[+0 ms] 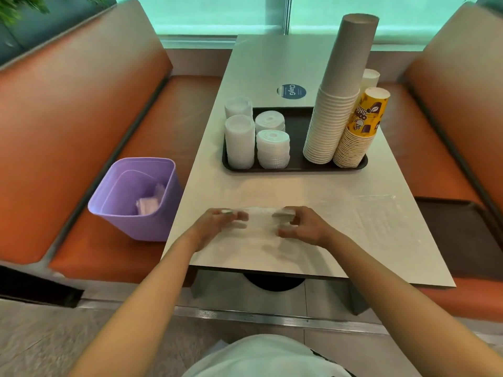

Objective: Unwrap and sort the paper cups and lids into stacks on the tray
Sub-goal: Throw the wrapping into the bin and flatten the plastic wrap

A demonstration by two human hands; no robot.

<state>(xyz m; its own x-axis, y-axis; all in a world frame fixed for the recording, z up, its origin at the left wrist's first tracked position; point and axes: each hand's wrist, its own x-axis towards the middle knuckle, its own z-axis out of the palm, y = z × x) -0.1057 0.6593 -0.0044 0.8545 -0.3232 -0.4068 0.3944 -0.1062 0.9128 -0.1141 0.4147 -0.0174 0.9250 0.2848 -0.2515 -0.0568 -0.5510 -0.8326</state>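
Hands are seen low over the near end of the pale rectangular table [272, 63], the only view being that of the head camera. A crumpled sheet of clear plastic wrap [261, 221] is pinched between the left hand [217, 225] and the right hand [299, 227]; both are partly curled, thumb and fingertips closed on the film, though motion blur hides exactly how tightly. More clear film [375, 213] is spread flat to the right of the grip.

Beyond the grip, the dark rectangular tray [296, 167] carries four short stacks of white plastic lids [239, 142] on its left part, and on its right a tall stack of plain white paper cups [334, 115] beside a shorter stack of yellow printed paper cups [359, 131]; a further white stack is partly hidden behind them. Sorting appears largely done, so the film is probably being gathered as waste. A lilac plastic bin [136, 197], set on the orange bench to the left of the grip within easy reach, already holds some crumpled wrap.
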